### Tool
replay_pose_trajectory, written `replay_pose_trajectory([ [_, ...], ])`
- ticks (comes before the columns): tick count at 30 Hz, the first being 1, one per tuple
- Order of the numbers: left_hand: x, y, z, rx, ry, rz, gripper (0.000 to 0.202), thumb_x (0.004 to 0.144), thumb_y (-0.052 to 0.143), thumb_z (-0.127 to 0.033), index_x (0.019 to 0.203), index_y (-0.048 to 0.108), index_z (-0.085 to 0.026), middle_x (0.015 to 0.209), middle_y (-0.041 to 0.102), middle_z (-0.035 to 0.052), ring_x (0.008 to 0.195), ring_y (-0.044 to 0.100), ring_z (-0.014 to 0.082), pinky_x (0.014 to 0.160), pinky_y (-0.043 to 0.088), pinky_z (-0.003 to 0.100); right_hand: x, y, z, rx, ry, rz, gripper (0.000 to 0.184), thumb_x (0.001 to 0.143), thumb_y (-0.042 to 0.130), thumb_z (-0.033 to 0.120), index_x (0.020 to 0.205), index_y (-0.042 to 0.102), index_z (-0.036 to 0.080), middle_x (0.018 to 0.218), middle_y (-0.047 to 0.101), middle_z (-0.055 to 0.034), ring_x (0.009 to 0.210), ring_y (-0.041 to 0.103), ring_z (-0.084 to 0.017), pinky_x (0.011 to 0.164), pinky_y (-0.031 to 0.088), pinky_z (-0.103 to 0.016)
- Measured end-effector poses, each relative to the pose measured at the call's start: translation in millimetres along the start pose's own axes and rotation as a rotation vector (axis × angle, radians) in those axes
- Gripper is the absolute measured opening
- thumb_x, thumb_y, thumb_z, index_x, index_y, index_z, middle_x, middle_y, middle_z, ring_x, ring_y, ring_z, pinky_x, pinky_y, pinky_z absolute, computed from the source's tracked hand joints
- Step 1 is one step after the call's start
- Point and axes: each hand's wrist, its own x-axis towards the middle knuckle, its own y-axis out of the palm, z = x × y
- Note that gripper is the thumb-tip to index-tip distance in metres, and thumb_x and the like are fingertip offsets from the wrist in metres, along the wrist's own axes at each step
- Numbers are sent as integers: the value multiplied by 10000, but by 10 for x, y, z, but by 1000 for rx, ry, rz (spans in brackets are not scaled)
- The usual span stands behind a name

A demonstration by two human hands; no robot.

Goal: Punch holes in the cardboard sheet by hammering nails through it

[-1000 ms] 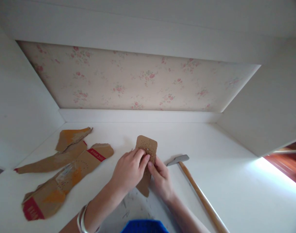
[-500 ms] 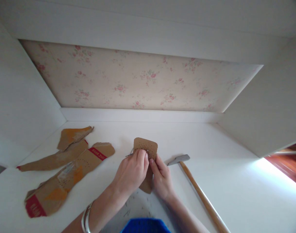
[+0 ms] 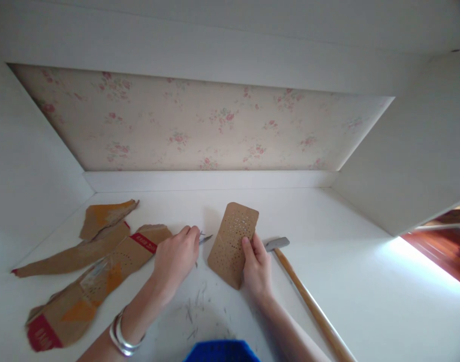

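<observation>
My right hand (image 3: 257, 266) grips a brown cardboard piece (image 3: 230, 251) by its right edge, thumb on the front face. The cardboard is tilted up, with rounded corners and many small punched holes, some letting light through. To its left, my left hand (image 3: 177, 256) is low over the white surface with its fingers curled together. Several thin, pointed, nail-like metal pieces (image 3: 205, 239) show at its fingertips; whether the fingers pinch one is hidden. Silver bangles (image 3: 120, 334) circle the left wrist.
Torn cardboard scraps (image 3: 97, 271) with red print and orange patches lie at left. At right is a hammer (image 3: 305, 291) with a wooden handle. A blue container (image 3: 222, 352) sits at the near edge. Dark slivers (image 3: 192, 317) are scattered before it. White panels enclose the space.
My left hand has left the cardboard and moved left and down to the thin metal pieces. My right hand still holds the cardboard, now turned and more fully visible. The view has shifted slightly.
</observation>
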Motion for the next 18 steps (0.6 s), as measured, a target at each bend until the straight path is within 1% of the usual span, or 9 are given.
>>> replay_pose_trajectory([
  [5, 36, 125, 102, 10, -17, 64, 308, 1011, 323, -288, 962, 624, -245, 966, 680, 41, 750, 710, 262, 521, 434, 300, 45, 3, -40, 75, 32, 11, 283, 889, 560, 426, 1067, 684, 245, 1002, 751, -36, 916, 651, -249, 785, 508, -346],
  [9, 58, 180, 139, -25, 6, 128, 355, 1012, 318, -304, 920, 652, -226, 971, 675, 42, 782, 711, 252, 568, 463, 310, 53, 4, -44, 127, 58, 54, 252, 905, 561, 414, 1063, 671, 253, 1026, 744, -31, 942, 646, -246, 798, 510, -341],
  [12, 64, 199, 144, -48, 44, 159, 340, 1004, 353, -323, 900, 667, -240, 966, 677, 25, 792, 709, 222, 589, 464, 288, 44, 16, -41, 158, 75, 84, 230, 917, 559, 404, 1069, 659, 264, 1029, 738, -21, 933, 646, -236, 787, 510, -327],
  [18, 51, 181, 105, -65, 48, 195, 328, 996, 378, -333, 911, 679, -233, 972, 681, 39, 802, 703, 210, 601, 458, 271, 43, 29, -5, 168, 84, 106, 207, 917, 561, 386, 1045, 660, 257, 988, 734, -12, 906, 640, -231, 771, 505, -317],
])
